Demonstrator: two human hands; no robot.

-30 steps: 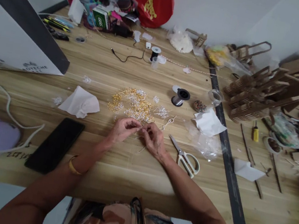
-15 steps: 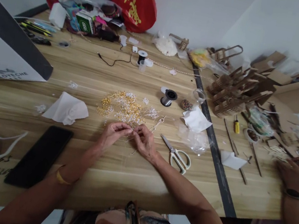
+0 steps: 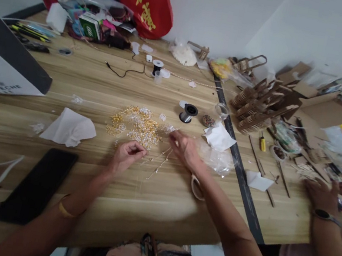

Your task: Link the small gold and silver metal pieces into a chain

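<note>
The left hand (image 3: pixel 126 155) is pinched shut, apparently on a thin strand (image 3: pixel 156 167) that trails to its right. The right hand (image 3: pixel 185 148) reaches for the pile of gold and silver findings (image 3: pixel 136 124) just beyond the left hand; I cannot tell whether it grips anything. A slack pinch could drop the strand, and the right forearm could drag the scissors (image 3: pixel 195 189) under it.

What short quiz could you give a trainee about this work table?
1. True or false: the black phone lies further left than the left hand.
2. The right hand is nearest to: A) the gold and silver pile; B) the red bag; C) the green box.
3. What partly covers the scissors?

Key: 1 true. 2 A. 3 the right forearm.
</note>
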